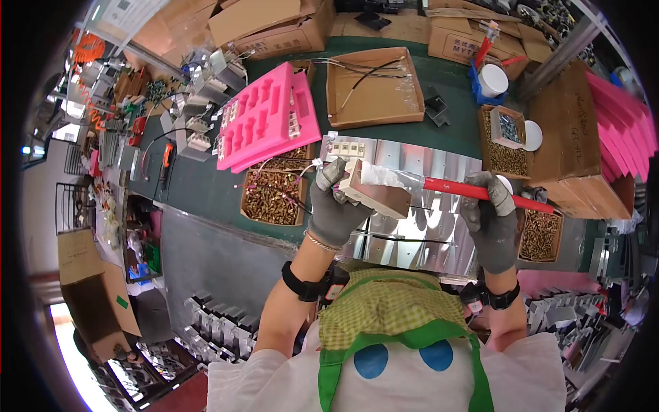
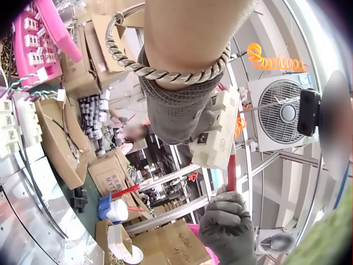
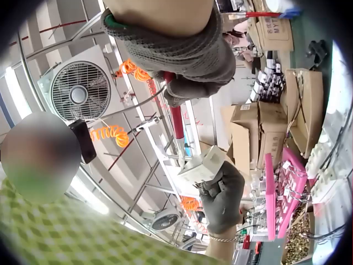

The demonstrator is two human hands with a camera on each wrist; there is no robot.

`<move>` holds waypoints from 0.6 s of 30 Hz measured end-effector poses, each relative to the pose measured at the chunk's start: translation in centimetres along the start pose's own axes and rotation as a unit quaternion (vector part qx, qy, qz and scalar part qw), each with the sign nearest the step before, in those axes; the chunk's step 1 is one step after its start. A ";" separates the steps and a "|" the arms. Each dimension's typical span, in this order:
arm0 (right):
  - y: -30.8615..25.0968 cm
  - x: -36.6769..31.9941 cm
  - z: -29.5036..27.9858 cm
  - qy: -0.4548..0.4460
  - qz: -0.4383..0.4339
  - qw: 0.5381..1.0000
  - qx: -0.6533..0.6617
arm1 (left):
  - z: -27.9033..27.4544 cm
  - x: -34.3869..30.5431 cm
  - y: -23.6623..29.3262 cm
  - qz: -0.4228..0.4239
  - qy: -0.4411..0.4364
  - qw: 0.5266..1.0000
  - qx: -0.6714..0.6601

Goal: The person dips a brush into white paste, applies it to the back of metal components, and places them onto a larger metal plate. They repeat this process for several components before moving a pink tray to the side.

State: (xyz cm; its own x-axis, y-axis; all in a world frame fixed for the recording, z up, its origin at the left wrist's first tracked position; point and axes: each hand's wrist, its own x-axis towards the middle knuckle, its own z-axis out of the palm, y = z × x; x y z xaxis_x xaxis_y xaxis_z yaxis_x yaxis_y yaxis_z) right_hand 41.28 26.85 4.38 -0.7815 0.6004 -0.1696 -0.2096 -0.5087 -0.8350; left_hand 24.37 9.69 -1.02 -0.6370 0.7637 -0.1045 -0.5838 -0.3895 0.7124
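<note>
My gloved left hand grips a cream-white block with rectangular recesses, held up over the metal sheets. In the left wrist view the block shows its recessed openings, the thumb against its side. My gloved right hand has its fingers curled round the red handle of a long tool. Its metal neck leads to a white end that overlaps the block's top face in the head view. In the right wrist view the tool's tip lies right at the block's edge.
Boxes of brass-coloured screws stand left and right of the sheets. Pink foam trays and a shallow cardboard tray lie behind. A white tub sits in a blue holder at back right. Thin black cables cross the sheets.
</note>
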 end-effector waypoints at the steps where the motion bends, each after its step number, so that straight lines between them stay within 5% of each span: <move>1: 0.1 0.2 0.8 -0.011 -0.007 0.999 -0.030 | -0.5 -0.5 0.5 0.043 0.009 0.996 0.075; 5: -1.7 -0.1 2.4 -0.116 -0.053 0.968 -0.216 | -2.7 -1.9 1.7 0.185 0.045 0.931 0.310; 12: -2.4 0.3 5.8 -0.256 -0.213 0.894 -0.299 | -4.3 -3.3 3.1 0.260 0.067 0.892 0.363; 18: -1.8 0.7 7.8 -0.298 -0.230 0.856 -0.355 | -5.2 -4.2 3.8 0.271 0.064 0.878 0.389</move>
State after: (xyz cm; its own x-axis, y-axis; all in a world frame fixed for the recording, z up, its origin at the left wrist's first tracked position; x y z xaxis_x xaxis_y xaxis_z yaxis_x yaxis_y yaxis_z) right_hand 36.51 23.35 9.87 -0.9173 0.1073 0.3833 -0.3314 0.3277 -0.8848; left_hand 22.23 2.31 -1.42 -0.7958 0.4912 0.3541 0.3106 -0.1709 0.9351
